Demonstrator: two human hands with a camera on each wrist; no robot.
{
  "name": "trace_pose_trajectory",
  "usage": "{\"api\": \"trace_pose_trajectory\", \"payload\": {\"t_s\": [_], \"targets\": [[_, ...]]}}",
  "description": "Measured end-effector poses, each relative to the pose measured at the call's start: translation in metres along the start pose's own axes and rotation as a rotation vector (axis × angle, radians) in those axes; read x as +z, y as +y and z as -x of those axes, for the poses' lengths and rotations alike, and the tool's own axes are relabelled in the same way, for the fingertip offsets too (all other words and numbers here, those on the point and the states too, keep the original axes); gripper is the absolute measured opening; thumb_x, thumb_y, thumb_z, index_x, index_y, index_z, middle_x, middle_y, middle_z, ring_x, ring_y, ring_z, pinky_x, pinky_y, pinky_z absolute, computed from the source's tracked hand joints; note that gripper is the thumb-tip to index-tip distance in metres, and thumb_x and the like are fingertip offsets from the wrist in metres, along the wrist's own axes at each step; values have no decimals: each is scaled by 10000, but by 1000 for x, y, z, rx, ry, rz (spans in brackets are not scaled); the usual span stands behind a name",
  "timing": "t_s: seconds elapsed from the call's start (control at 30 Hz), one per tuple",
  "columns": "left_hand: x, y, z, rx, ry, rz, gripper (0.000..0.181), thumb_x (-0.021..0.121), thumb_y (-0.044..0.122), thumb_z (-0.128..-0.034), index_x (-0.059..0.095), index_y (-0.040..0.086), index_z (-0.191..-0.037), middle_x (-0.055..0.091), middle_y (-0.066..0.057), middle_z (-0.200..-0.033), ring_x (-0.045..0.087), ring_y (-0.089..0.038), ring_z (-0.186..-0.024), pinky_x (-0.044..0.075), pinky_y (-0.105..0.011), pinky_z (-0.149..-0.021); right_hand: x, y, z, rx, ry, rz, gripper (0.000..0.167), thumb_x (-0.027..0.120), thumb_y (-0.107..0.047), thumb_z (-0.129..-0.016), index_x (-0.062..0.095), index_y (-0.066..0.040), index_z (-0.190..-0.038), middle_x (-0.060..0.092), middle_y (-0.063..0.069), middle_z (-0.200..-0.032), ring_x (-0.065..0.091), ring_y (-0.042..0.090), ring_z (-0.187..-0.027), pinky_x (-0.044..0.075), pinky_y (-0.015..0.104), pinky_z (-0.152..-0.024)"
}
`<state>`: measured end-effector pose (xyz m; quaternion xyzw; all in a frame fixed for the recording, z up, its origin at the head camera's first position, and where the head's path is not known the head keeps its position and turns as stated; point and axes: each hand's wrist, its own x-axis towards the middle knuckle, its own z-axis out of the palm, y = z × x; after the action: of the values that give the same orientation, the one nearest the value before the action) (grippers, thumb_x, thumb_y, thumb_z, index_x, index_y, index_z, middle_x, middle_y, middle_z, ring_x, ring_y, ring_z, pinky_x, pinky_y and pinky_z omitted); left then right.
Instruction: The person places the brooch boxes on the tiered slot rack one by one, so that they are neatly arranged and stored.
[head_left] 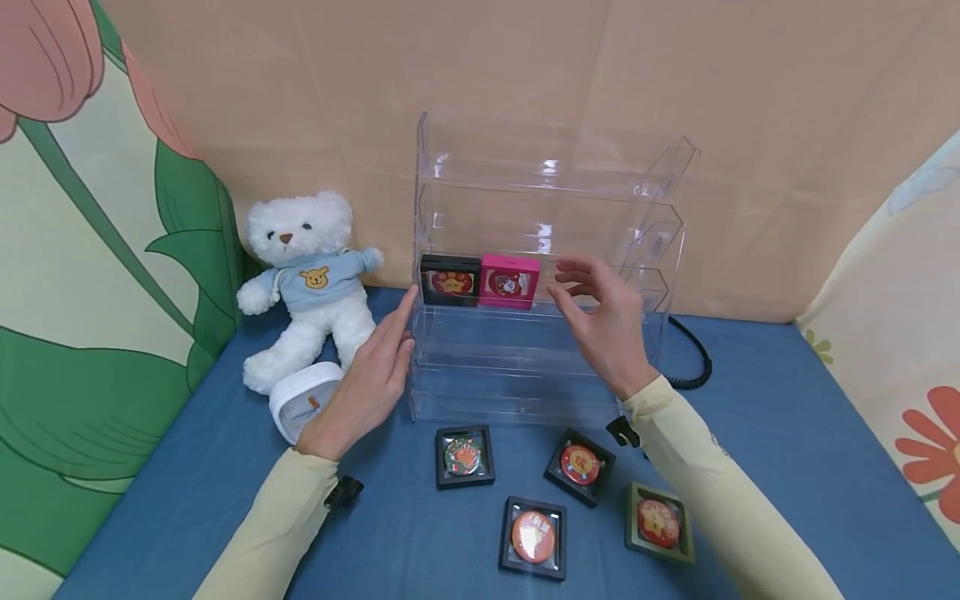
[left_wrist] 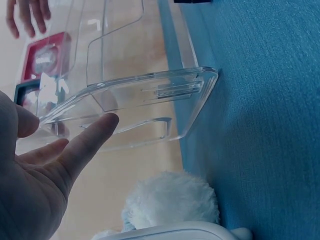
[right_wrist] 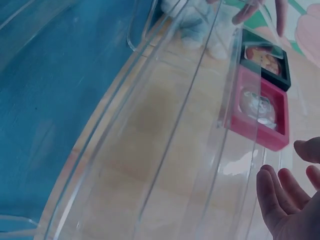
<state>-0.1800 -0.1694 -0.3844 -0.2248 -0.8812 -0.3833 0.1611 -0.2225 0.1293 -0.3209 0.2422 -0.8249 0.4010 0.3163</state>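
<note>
A clear tiered display rack (head_left: 517, 358) stands on the blue cloth. On one of its shelves, at the left end, a black framed box (head_left: 450, 281) and a pink framed box (head_left: 510, 282) stand upright side by side. My right hand (head_left: 603, 321) is just right of the pink box, fingers loosely bent and apart from it, holding nothing. My left hand (head_left: 367, 383) lies along the rack's left side; in the left wrist view its extended fingers (left_wrist: 92, 142) are at the clear side panel, and whether they touch it I cannot tell.
Several framed badges lie in front of the rack, among them a dark one (head_left: 465, 457), a tilted one (head_left: 579, 467) and a green one (head_left: 660, 523). A white teddy bear (head_left: 311, 275) and a white clock (head_left: 303, 400) stand left. A black coiled cord (head_left: 693, 367) lies right.
</note>
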Motion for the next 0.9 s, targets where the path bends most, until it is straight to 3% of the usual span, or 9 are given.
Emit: {"api": "trace_pose_trajectory", "payload": {"t_s": [0.27,0.4,0.57,0.77,0.9], "targets": [[-1,1,1,-15,-7,-6,679,414,84,-1091,76,278,-1647,340,-158,-1588,550,-327,-1220,449,-528,-1041,-17,1,6,-13,40,41,375,778,-77,-898,648,-29,-1246,699,78,-1172,663,193,-1010,584,408,-843],[-1,1,1,-8,-5,-2,665,405,101,-1096,77,283,-1646,344,-153,-1585,557,-316,-1193,461,-522,-1024,-26,2,9,-27,51,40,365,780,-53,-891,652,-25,-1232,705,67,-1156,663,181,-1011,570,303,-850],[-1,-1,0,15,8,-2,682,412,74,-1090,76,277,-1647,350,-160,-1584,506,-322,-1291,421,-532,-1063,-37,4,15,-36,58,26,370,782,2,-873,656,-19,-1221,707,61,-1133,664,185,-993,529,181,-848],[-1,-2,-1,7,-1,-1,705,415,47,-1083,59,278,-1647,320,-153,-1605,359,-309,-1436,343,-551,-1124,-48,7,24,-40,62,21,373,790,28,-856,667,-25,-1204,710,72,-1117,675,203,-947,524,159,-839],[-1,-1,-1,5,-6,5,686,400,69,-1092,57,279,-1647,320,-164,-1601,392,-322,-1409,359,-555,-1111,-53,9,29,-33,68,17,379,791,44,-848,670,-21,-1201,713,86,-1117,681,218,-943,524,155,-840]]}}
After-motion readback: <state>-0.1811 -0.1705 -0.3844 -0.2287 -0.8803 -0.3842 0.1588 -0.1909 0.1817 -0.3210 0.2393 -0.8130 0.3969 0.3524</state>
